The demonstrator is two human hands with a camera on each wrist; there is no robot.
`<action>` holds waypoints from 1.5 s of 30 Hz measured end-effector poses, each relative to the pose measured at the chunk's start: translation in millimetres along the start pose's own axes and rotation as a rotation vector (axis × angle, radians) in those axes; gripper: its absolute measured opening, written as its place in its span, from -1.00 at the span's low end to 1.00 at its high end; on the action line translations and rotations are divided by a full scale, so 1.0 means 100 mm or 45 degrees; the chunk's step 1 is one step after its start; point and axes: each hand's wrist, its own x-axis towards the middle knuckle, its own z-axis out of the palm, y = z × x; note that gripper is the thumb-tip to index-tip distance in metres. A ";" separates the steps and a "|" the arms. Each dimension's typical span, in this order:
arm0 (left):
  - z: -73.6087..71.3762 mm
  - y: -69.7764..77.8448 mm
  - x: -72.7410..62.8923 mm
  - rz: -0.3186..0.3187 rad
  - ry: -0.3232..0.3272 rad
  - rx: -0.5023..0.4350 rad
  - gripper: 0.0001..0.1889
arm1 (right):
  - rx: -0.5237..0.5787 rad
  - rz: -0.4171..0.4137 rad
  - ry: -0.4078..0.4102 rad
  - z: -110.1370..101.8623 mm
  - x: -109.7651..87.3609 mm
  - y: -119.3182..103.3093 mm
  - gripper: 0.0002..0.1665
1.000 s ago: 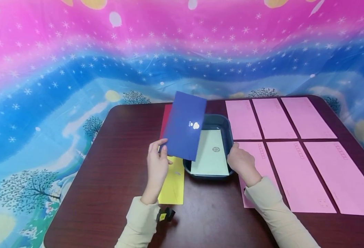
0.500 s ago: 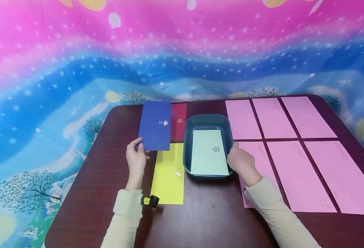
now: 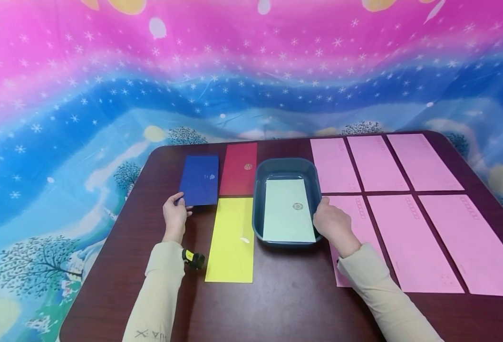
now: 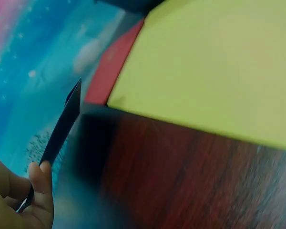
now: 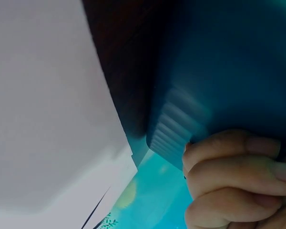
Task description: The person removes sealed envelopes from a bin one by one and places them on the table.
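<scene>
My left hand pinches a dark blue envelope by its near left corner, left of a red envelope. In the left wrist view the blue envelope appears almost edge-on, between thumb and fingers. My right hand grips the right rim of a dark teal plastic tray. Curled fingers show against the tray's wall in the right wrist view. Inside the tray lies a pale green envelope with a round emblem; whether others lie beneath it is hidden.
A yellow envelope lies left of the tray, nearer me than the red one. Several pink envelopes lie in two rows on the right; my right forearm covers part of one. A patterned cloth hangs behind the dark wooden table.
My left hand has carried the blue envelope leftward from over the tray's left edge and lowered it, uncovering the red and yellow envelopes. The right hand and tray have stayed put.
</scene>
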 end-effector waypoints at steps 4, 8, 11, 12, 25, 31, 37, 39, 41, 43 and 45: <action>0.00 -0.04 0.07 -0.019 -0.018 0.070 -0.57 | -0.002 0.001 -0.012 0.01 0.00 0.00 -0.32; 0.03 -0.09 0.14 0.031 -0.051 0.291 -0.38 | 0.003 0.003 -0.017 0.01 0.00 0.00 -0.31; 0.06 -0.12 0.18 0.078 -0.091 0.505 -0.22 | 0.009 0.003 -0.013 0.01 0.00 0.00 -0.31; 0.07 -0.13 0.19 0.086 -0.100 0.572 -0.18 | 0.010 0.001 -0.010 0.01 -0.01 0.00 -0.31; 0.21 -0.13 0.20 0.158 -0.066 0.993 -0.24 | 0.009 -0.005 -0.003 -0.01 0.00 0.01 -0.31; 0.29 -0.12 0.14 0.210 -0.018 1.053 -0.38 | 0.009 -0.005 -0.001 -0.01 0.00 0.01 -0.31; 0.37 -0.12 0.07 0.284 -0.020 1.202 -0.49 | 0.013 0.007 0.000 -0.01 0.00 0.01 -0.32; 0.38 -0.12 0.06 0.289 -0.046 1.227 -0.47 | 0.013 0.010 0.000 -0.01 0.00 0.01 -0.32; 0.39 -0.13 0.07 0.286 -0.076 1.240 -0.44 | 0.013 0.006 -0.004 -0.01 0.00 0.01 -0.32; 0.38 -0.13 0.08 0.286 -0.105 1.249 -0.41 | 0.015 0.005 -0.009 -0.01 0.00 0.00 -0.31; 0.37 -0.13 0.09 0.297 -0.132 1.265 -0.38 | 0.013 0.002 -0.011 0.00 0.00 0.00 -0.31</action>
